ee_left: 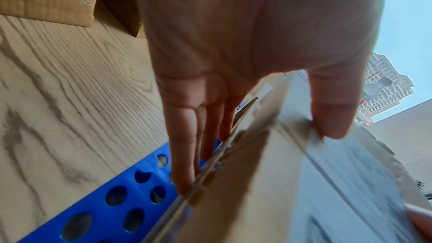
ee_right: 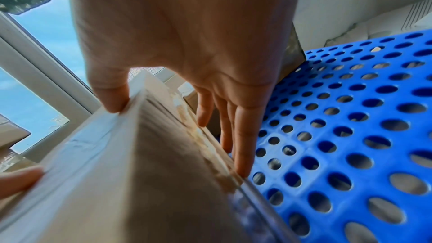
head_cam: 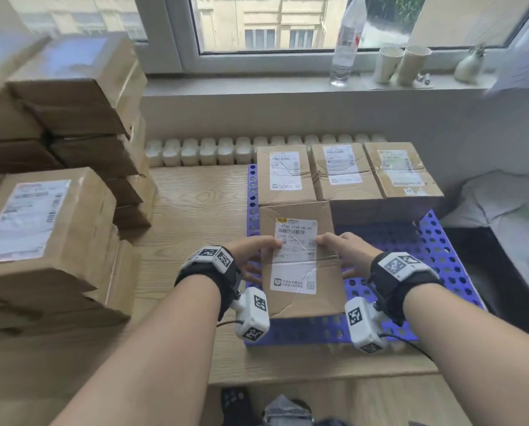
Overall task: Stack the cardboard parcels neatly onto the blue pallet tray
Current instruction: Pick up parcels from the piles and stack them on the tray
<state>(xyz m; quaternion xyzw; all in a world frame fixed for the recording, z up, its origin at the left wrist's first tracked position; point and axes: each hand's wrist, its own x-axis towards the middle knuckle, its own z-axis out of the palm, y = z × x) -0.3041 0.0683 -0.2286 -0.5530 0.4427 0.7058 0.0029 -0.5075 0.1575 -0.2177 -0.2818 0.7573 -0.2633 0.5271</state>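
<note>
A: Wooden tabletop (head_cam: pixel 195 204) under a bright window (head_cam: pixel 272 23), with a blue pallet tray (head_cam: pixel 435 250) on the right half. Three parcels (head_cam: pixel 343 173) lined up side by side along its far edge, touching.

B: And a fourth parcel (head_cam: pixel 300 290) over the tray's near-left corner, label up, far end just against the back row's left box. Held from both sides.

A: Left hand (head_cam: pixel 250 256) on the left flank, thumb hooked over the top edge onto the label. From the left wrist view, fingers (ee_left: pixel 187 154) straight, pressed together, running down the side wall to the lower edge.

B: Same on the right hand (head_cam: pixel 349 253): thumb on top, fingers (ee_right: pixel 243 145) extended down the right wall, tips near the tray's holes. Cannot tell whether the bottom is fully seated or hovering just above.

A: Handling, then?

B: Looks stiff enough, being taped corrugated card, though creased near the front corner. Probably light to moderate, judging by the easy two-handed clamp. Tape and glossy label likely slippery, so better to grip on bare cardboard.

A: Best hold: opposite long sides, low on the walls, thumbs above as a brake. Worth clearing fingertips before setting flat, or pinched against the perforated deck.

B: More waiting in the stacks on the left (head_cam: pixel 57 210).
</note>
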